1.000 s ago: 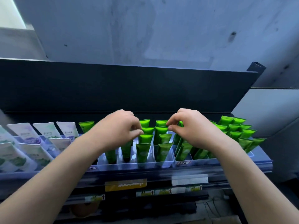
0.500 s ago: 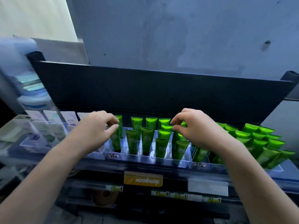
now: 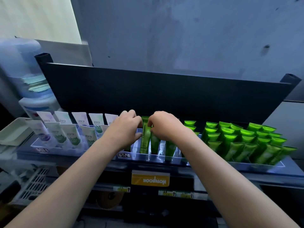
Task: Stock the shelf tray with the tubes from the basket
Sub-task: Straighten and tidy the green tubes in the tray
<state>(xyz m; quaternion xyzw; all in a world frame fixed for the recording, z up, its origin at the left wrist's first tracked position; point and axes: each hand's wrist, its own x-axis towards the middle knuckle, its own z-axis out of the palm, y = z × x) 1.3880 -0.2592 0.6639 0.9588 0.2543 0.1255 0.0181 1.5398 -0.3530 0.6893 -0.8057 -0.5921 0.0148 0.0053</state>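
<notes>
A clear divided shelf tray (image 3: 154, 157) holds upright green tubes. One green tube (image 3: 145, 137) stands in a front slot between my hands. My left hand (image 3: 126, 127) has its fingers curled against the tube's left side, and my right hand (image 3: 164, 125) pinches the tube's top from the right. More green tubes (image 3: 243, 140) fill the tray's right part in several rows. Tubes behind my hands are hidden. No basket is clearly in view.
White and pastel tubes (image 3: 65, 130) stand in a tray on the left. A pale tray (image 3: 11, 130) and a water bottle (image 3: 24, 71) sit at far left. A black shelf back panel (image 3: 164, 94) rises behind. A grey crate (image 3: 34, 185) sits below left.
The view swung left and my hands came together around one green tube; the left hand moved right from the tray's left end toward the right hand.
</notes>
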